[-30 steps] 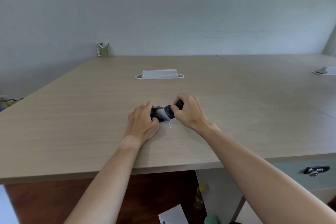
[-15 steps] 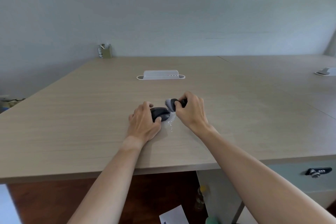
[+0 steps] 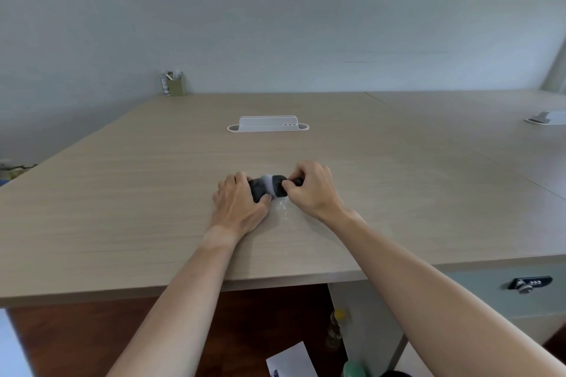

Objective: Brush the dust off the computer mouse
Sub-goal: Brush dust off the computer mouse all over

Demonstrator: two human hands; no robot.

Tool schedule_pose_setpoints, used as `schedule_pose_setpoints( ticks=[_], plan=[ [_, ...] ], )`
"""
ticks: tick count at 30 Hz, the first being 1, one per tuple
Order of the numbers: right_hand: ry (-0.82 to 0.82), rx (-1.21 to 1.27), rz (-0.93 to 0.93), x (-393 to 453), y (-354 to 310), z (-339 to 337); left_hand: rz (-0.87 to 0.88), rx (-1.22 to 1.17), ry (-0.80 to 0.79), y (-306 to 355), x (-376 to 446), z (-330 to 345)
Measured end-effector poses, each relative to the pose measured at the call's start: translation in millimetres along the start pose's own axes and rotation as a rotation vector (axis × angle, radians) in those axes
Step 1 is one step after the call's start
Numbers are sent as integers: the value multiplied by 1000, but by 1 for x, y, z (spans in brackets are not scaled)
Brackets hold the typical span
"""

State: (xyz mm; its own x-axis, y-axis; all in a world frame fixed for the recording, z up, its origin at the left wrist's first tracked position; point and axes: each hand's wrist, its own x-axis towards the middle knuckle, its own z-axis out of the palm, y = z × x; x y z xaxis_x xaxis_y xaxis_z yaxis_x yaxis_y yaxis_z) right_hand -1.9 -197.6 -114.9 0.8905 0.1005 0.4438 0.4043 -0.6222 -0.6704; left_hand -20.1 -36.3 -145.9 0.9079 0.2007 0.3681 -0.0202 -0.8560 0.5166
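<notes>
A dark computer mouse (image 3: 258, 189) lies on the wooden desk (image 3: 153, 208) near its front edge, and my left hand (image 3: 239, 203) grips it from the left side. My right hand (image 3: 312, 188) holds a small dark brush (image 3: 277, 184) with pale bristles, which rest on the mouse's right end. The brush handle is mostly hidden inside my fingers. A little trail of white dust specks (image 3: 284, 210) lies on the desk just in front of the mouse.
A white cable-port cover (image 3: 267, 124) sits further back at the desk's centre. A pen holder (image 3: 174, 83) stands at the far left corner by the wall. Another white cover (image 3: 548, 117) is at far right. A drawer lock (image 3: 528, 283) is below the desk edge.
The brush was lifted off to the right of the mouse half a second ago; it is now back down with its bristles on the mouse. My left hand keeps its hold.
</notes>
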Motion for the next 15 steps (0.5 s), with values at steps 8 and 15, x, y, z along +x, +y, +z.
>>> schedule_pose_setpoints(
  ticks=[8, 15],
  plan=[
    [33, 46, 55, -1, -1, -7, -4, -7, -2, 2, -1, -2],
    [113, 44, 146, 6, -1, -8, -12, -4, -10, 2, -2, -3]
  ],
)
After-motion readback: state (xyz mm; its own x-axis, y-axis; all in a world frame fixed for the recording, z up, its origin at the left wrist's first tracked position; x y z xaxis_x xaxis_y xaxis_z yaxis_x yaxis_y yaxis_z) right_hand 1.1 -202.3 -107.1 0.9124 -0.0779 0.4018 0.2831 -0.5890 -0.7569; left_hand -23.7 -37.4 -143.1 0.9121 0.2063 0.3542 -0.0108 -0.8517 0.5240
